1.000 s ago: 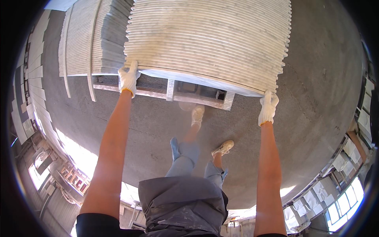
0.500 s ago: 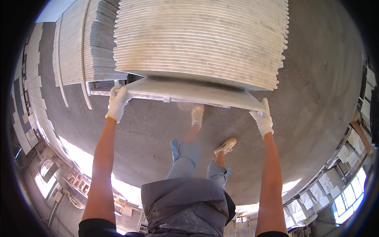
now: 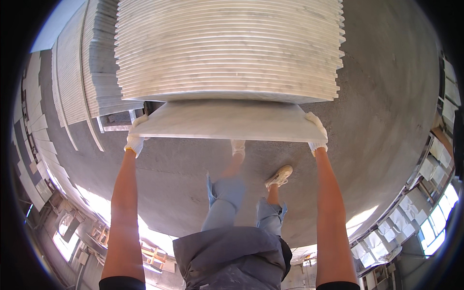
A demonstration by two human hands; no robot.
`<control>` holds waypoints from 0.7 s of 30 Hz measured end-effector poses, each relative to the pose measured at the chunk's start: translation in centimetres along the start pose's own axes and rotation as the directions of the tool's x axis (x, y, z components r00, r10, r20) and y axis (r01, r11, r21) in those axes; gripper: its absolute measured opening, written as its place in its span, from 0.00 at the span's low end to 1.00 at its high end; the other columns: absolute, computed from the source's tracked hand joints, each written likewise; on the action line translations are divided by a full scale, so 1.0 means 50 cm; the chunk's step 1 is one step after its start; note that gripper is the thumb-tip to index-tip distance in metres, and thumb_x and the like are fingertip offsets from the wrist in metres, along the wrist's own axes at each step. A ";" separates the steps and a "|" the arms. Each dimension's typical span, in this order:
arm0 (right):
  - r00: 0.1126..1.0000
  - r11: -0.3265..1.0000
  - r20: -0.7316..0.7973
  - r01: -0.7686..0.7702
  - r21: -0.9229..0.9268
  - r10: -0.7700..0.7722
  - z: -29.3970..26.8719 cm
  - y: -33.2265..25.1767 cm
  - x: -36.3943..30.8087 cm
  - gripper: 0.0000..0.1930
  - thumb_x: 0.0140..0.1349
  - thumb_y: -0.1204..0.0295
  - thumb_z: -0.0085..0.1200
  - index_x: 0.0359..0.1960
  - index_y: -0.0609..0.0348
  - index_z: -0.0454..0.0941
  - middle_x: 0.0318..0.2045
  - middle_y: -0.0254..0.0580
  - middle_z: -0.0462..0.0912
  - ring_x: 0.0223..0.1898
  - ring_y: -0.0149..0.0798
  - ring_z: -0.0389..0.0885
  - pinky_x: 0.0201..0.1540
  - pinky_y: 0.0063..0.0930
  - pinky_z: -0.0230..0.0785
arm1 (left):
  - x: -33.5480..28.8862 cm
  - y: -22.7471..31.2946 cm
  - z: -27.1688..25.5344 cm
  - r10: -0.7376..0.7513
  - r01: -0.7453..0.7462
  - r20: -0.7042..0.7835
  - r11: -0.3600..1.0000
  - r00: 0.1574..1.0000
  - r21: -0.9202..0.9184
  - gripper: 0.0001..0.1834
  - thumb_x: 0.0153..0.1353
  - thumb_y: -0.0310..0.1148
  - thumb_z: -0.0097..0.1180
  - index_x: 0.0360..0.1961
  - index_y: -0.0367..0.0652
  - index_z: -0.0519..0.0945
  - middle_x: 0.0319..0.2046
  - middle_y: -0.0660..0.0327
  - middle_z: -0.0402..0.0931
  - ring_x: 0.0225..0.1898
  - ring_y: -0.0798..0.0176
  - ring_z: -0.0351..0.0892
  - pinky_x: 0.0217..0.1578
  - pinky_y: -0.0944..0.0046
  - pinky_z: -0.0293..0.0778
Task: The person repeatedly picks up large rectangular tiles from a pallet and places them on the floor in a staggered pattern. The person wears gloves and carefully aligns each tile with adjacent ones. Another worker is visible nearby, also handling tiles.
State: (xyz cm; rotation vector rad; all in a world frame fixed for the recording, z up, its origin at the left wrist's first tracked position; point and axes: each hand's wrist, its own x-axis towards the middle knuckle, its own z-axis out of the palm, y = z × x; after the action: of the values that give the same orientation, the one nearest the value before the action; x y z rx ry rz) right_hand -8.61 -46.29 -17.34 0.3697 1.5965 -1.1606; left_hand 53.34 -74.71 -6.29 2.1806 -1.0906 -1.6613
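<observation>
Between my two gloved hands is a pale grey-white stone slab (image 3: 232,118), long and thin, with its front edge roughly level. My left hand (image 3: 136,136), in a white knit glove, grips the left end. The other end is held by my right hand (image 3: 317,131) in a matching glove; its fingers lie along the slab's short edge. Just beyond the slab stands a large stack of similar slabs (image 3: 227,58), packed closely with their edges showing. The slab's far edge lies close to the stack; whether they touch, I cannot tell.
A second slab stack (image 3: 72,72) stands at the far left, with narrow strips (image 3: 84,63) along it. Part of a support frame (image 3: 116,128) shows below. My shoes (image 3: 279,176) are on the grey concrete floor (image 3: 377,135). More panels (image 3: 36,125) line the left side.
The slab has turned to show more of its broad face, and its front edge has levelled. My right hand has shifted slightly inward. The stacks appear farther left in the view.
</observation>
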 end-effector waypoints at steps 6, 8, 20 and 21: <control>0.979 0.887 0.134 0.195 -0.418 -0.153 0.036 -0.040 -0.001 0.13 0.58 0.72 0.66 0.44 0.62 0.83 0.44 0.40 0.86 0.48 0.35 0.82 0.55 0.28 0.72 | -0.017 0.080 0.013 0.208 -0.196 0.011 0.900 0.978 0.390 0.11 0.65 0.30 0.62 0.48 0.44 0.83 0.40 0.66 0.82 0.41 0.72 0.79 0.42 0.67 0.76; 0.974 0.645 0.189 0.223 -0.731 -0.122 0.023 -0.075 -0.051 0.15 0.57 0.72 0.68 0.44 0.63 0.83 0.44 0.40 0.86 0.47 0.36 0.82 0.54 0.29 0.73 | -0.030 0.133 0.023 0.151 -0.160 0.057 0.864 0.987 0.477 0.09 0.59 0.26 0.67 0.41 0.42 0.83 0.35 0.64 0.83 0.36 0.71 0.80 0.40 0.67 0.77; 0.980 0.785 -0.184 -0.167 -0.596 0.069 -0.126 -0.129 -0.377 0.26 0.59 0.59 0.64 0.56 0.60 0.80 0.49 0.44 0.85 0.53 0.40 0.80 0.59 0.34 0.69 | -0.110 0.329 0.027 -0.057 -0.110 0.337 0.883 0.940 0.456 0.21 0.60 0.32 0.66 0.53 0.35 0.81 0.44 0.62 0.84 0.42 0.67 0.83 0.44 0.67 0.79; 0.983 0.868 -0.161 -0.152 -0.473 0.084 -0.136 -0.116 -0.385 0.27 0.60 0.57 0.63 0.57 0.60 0.80 0.49 0.45 0.84 0.53 0.40 0.80 0.59 0.34 0.69 | -0.126 0.337 0.035 -0.042 -0.089 0.391 0.946 0.919 0.312 0.22 0.62 0.34 0.65 0.55 0.35 0.79 0.46 0.61 0.84 0.44 0.66 0.83 0.46 0.65 0.78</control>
State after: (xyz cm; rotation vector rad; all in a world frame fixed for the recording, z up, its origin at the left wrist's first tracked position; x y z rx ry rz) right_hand -9.51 -37.38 1.92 0.2130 1.8896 -0.6159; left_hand 43.81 -82.11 7.16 2.0406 -1.5914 -2.1001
